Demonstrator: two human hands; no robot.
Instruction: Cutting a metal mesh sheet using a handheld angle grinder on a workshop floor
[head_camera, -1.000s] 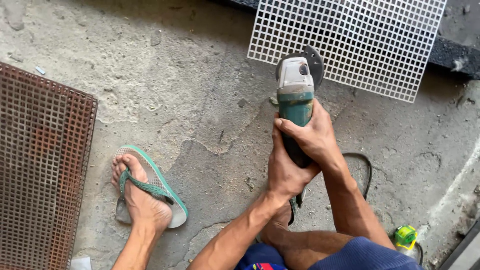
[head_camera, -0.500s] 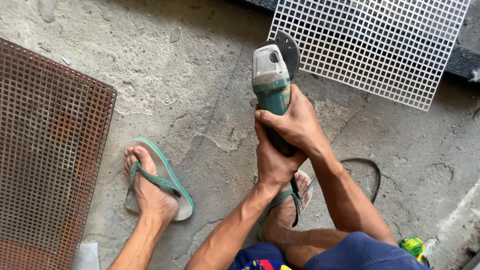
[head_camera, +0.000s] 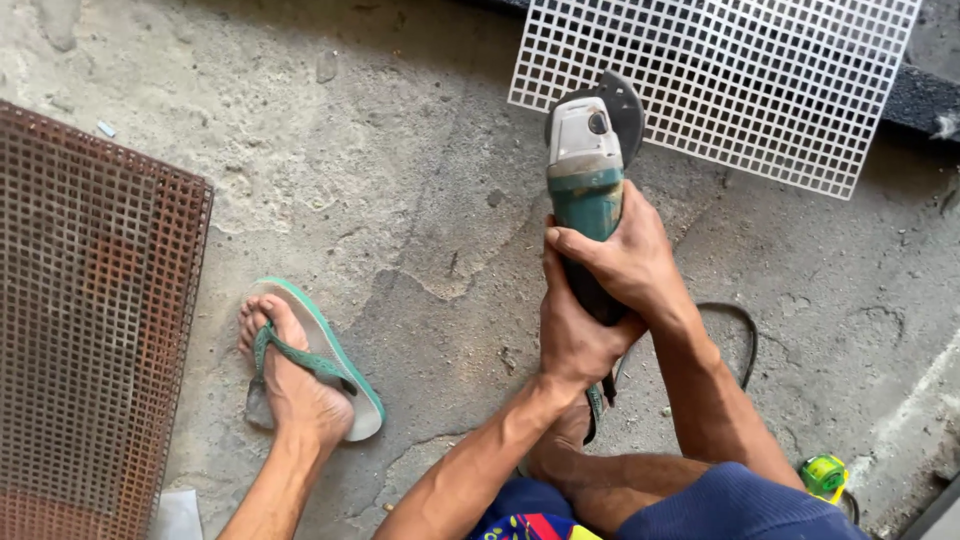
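Both hands clamped on one green-and-grey electric angle grinder, held upright over the concrete floor. Right hand wrapped round the green body just below the grey gear head, fingers curling across from the right; left hand closed round the dark rear handle directly nearer, just under the right and touching it. Each grip clenched, nothing slack.

Long axis of the tool running near to far, almost straight away from the body, leaning slightly to the right at the far end. Dark round disc guard at that far tip, overlapping the near left corner of the white square-holed mesh panel in this view; contact between disc and mesh not clear. So the panel lies straight ahead of the grip, beyond the tool's nose, with the right hand the nearer of the two to it.

Well apart on the left, a rusty brown metal grid lying flat. Between grid and tool, a foot in a green flip-flop. Black power cable looping on the floor to the right of the forearms, and a small green-and-yellow object, kind unclear, near the right knee.
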